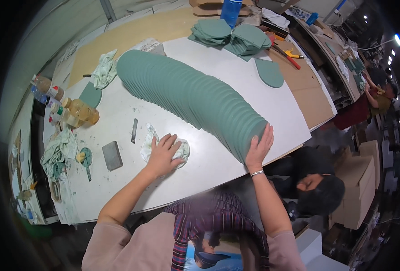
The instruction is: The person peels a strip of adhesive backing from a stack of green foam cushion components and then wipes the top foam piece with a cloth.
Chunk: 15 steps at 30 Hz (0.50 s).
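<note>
My left hand (163, 157) rests with spread fingers on a crumpled white cloth (185, 152) on the table. At the near right end of a long curved row of thin green pieces (182, 86), my right hand (259, 147) lies against the last one, fingers stretched out and thumb apart. The pieces have rounded ends and lean on one another like fallen dominoes, running from the far left to my right hand. Left of the cloth lie a thin dark metal strip (134, 130) and a grey rectangular block (112, 156).
Stacks of green pieces (211, 32) and a blue bottle (230, 12) stand at the back. A single green piece (269, 73) lies near red-handled tools (292, 58). Bottles (80, 111) and rags (60, 151) are at left. One person (319, 192) is close on the right.
</note>
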Each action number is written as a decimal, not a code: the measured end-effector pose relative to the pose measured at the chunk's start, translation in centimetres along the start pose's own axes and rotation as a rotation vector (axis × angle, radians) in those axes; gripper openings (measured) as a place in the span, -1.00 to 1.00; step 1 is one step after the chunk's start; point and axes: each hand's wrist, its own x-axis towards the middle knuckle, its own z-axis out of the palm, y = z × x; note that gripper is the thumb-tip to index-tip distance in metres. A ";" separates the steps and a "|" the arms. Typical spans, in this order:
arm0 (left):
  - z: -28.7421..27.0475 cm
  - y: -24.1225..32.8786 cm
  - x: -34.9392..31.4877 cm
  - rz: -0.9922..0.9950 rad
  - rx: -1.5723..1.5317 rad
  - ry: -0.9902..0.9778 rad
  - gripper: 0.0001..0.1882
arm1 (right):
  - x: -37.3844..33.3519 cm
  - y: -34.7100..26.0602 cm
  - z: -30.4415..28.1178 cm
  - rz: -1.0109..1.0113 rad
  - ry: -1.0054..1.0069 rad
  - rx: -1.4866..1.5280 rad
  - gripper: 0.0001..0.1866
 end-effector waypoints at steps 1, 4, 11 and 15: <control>-0.1 1.0 0.3 -0.021 -0.019 0.064 -0.27 | 0.0 0.2 0.0 -0.006 -0.005 -0.001 -0.26; 0.7 3.3 2.2 -0.032 -0.288 0.243 -0.27 | 0.0 0.3 0.2 -0.012 -0.007 0.014 -0.27; 3.8 8.8 7.3 -0.241 -0.550 0.193 -0.11 | 0.3 0.6 -0.8 -0.015 -0.092 0.010 -0.28; 4.9 7.9 7.5 -0.376 -0.757 0.339 -0.14 | 0.7 1.2 -2.5 0.053 -0.199 0.090 -0.29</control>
